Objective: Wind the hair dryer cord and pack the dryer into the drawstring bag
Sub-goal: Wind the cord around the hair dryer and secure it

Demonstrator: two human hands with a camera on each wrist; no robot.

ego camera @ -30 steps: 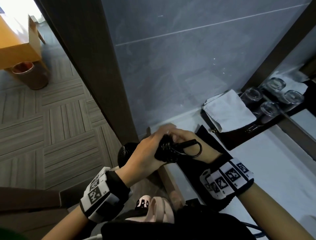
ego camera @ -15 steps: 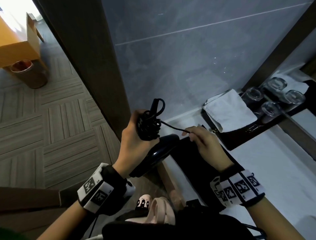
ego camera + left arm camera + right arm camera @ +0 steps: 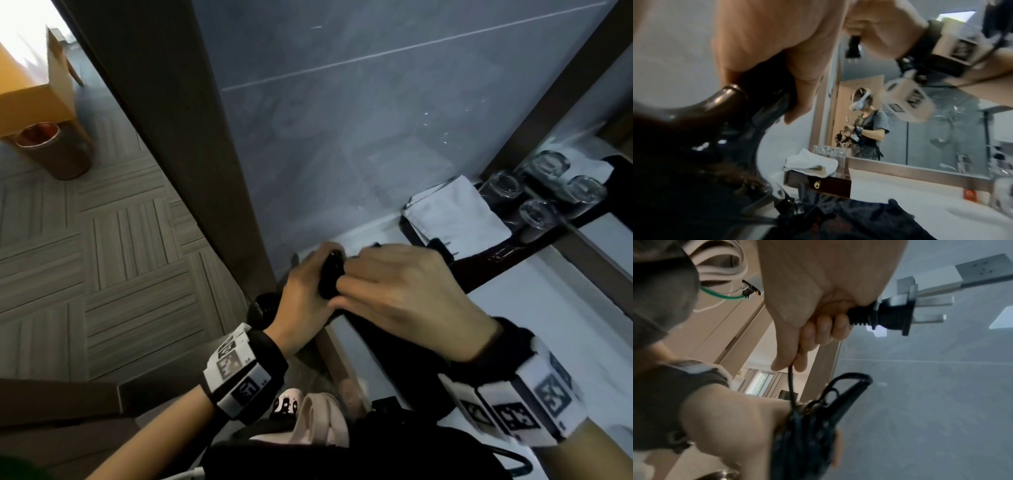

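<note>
1. Left hand (image 3: 301, 294) grips the hair dryer (image 3: 715, 113) by its cord-wound handle.
2. Right hand (image 3: 404, 291) clasps the plug (image 3: 890, 316); the short free cord (image 3: 791, 386) runs toward six o'clock.
3. Drawstring bag (image 3: 869, 216) lies at five o'clock, nearer the right hand.

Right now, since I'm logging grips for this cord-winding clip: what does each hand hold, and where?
The left hand grips the hair dryer by its cord-wrapped handle. The right hand holds the cord just behind the plug.
</note>
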